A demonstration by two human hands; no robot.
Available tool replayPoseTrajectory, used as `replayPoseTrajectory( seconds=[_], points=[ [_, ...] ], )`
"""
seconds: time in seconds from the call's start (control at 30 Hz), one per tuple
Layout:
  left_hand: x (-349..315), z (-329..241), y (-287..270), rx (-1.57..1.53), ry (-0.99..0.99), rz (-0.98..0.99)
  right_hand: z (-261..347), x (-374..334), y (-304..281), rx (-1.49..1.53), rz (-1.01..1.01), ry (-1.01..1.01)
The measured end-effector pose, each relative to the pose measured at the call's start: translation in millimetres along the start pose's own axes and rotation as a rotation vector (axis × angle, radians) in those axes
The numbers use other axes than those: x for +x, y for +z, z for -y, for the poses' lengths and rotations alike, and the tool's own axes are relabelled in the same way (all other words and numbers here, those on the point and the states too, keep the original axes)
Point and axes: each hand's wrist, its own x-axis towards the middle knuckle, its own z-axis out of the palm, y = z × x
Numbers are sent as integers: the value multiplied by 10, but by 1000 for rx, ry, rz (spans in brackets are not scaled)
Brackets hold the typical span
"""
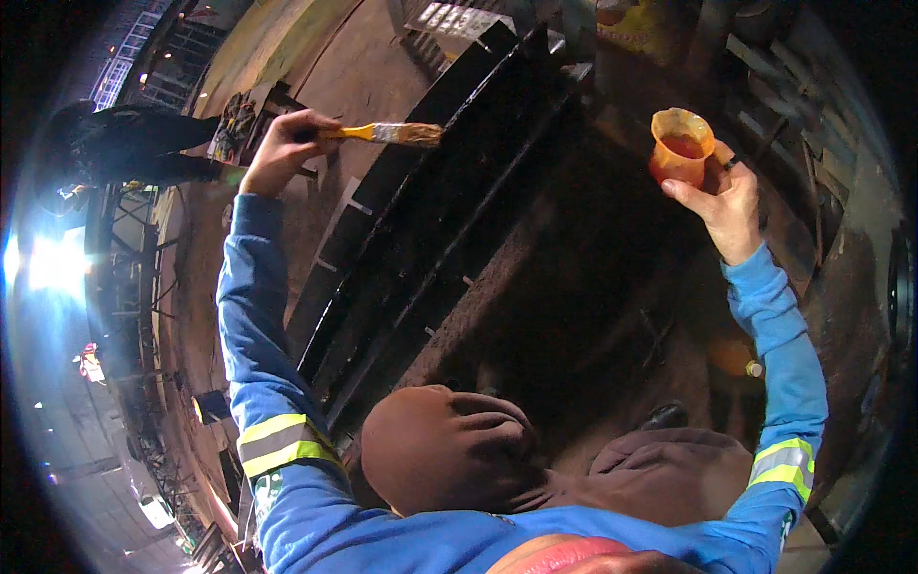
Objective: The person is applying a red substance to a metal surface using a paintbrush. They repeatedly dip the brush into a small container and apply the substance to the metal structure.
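My left hand (285,153) is closed round the yellow handle of a paintbrush (387,133). Its brown-stained bristles point right, near the upper edge of a long black metal beam (421,206); whether they touch it I cannot tell. Raised on the other side, my right hand (724,206) grips a small translucent plastic cup (681,148). Reddish-orange liquid shows inside the cup, and its rim and wall are stained. The beam runs diagonally between my hands, glossy along its edges, with small pale tabs on its side.
Another person in dark clothes (134,143) is at the far left, near a glaring light (57,263). Planks or metal strips (779,81) lie at the upper right. A yellow container (631,27) stands beyond the beam. My bent knees (449,440) are close to the beam's near end.
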Motion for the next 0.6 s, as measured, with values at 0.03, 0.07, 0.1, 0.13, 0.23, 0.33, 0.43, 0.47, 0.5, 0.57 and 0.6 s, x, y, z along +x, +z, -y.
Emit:
replayPoseTrajectory(
  seconds=[0.03,0.07,0.1,0.13,0.23,0.33,0.43,0.47,0.5,0.57,0.6],
  points=[
    [112,15,22,-4,-59,10,4,3,28,11,1,-10],
    [241,32,60,-21,-13,23,22,6,53,-9,-6,-6],
    [397,60,154,-48,39,43,85,-10,62,-27,-1,-1],
    [509,16,226,-101,54,51,113,-26,67,-49,0,18],
    [889,-88,362,-9,158,23,120,-46,31,-43,-16,21],
    [1206,-161,506,68,192,-69,73,-33,2,-61,-40,5],
    [1269,-137,457,78,169,-26,38,-39,-9,-105,-49,3],
    [1218,-103,357,46,141,22,38,-43,-24,-120,-51,3],
    [1169,-127,290,25,113,71,10,-36,-26,-130,-51,-8],
    [1116,-140,246,2,125,16,-40,-26,-41,-152,-50,-29],
    [1114,-138,220,-22,142,-29,-47,-20,-23,-125,-55,-23]
  ],
)
